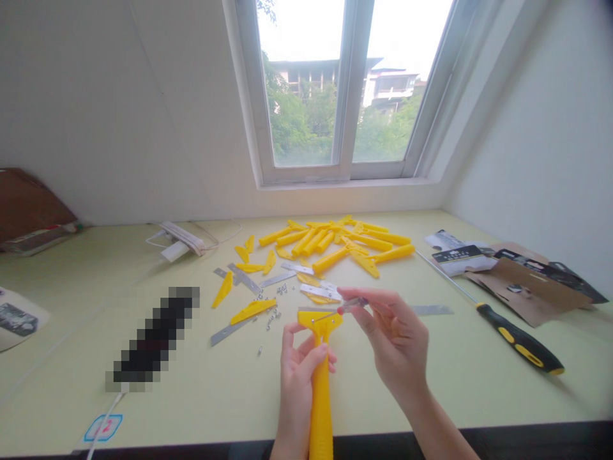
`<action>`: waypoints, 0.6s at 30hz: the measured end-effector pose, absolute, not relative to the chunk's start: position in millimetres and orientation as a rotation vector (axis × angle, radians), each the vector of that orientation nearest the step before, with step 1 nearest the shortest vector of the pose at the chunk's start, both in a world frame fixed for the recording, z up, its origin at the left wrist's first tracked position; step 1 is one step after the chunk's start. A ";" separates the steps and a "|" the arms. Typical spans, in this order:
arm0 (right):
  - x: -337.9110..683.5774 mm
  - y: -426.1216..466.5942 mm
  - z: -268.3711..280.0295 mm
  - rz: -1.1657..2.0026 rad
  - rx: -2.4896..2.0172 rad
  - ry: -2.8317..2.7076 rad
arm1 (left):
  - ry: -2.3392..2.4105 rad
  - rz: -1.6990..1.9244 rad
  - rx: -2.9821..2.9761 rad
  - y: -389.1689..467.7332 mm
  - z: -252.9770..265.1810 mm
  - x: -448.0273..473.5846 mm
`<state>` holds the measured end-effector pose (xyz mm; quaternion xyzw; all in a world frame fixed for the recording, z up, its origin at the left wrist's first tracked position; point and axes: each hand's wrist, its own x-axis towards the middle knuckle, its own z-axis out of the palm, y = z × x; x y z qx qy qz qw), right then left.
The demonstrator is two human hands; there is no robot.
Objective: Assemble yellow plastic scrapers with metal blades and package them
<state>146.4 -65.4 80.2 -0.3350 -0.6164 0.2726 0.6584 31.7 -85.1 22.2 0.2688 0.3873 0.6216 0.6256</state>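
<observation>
My left hand (302,370) is wrapped round the neck of a yellow scraper (322,396), its head up and its handle pointing toward me. Across the top of the head shows the edge of a metal blade, and screws sit in the head. Between the fingertips of my right hand (395,332) is a small screwdriver (353,303) with a clear handle. Its thin shaft reaches left across the scraper head, the tip near the left screw; whether it sits in the screw I cannot tell. Small screws (269,322) lie loose to the left of the scraper.
Yellow scraper handles (330,259) are piled at the back, with yellow head pieces (253,311) and metal blades (248,278) nearer. At right lie a large black-and-yellow screwdriver (520,338) and packaging (531,287). A power strip (182,239) and a blurred-out dark object (153,338) lie at left.
</observation>
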 end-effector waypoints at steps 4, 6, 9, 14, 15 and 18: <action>147.9 -65.1 79.8 0.461 -0.804 -1.415 | 0.892 1.445 0.598 -85.4 23.9 31.7; 146.5 -65.8 78.7 0.389 -0.832 -1.400 | 0.898 1.460 0.585 -85.7 24.5 32.1; 144.1 -67.1 76.2 0.294 -0.848 -1.376 | 0.901 1.475 0.559 -85.8 25.0 31.8; 144.5 -65.8 74.6 0.325 -0.855 -1.375 | 0.887 1.481 0.530 -85.8 25.8 29.7; 144.7 -65.2 74.8 0.341 -0.855 -1.391 | 0.885 1.480 0.524 -85.8 25.9 29.6; 144.4 -65.0 75.9 0.349 -0.873 -1.387 | 0.885 1.476 0.516 -85.9 26.0 29.9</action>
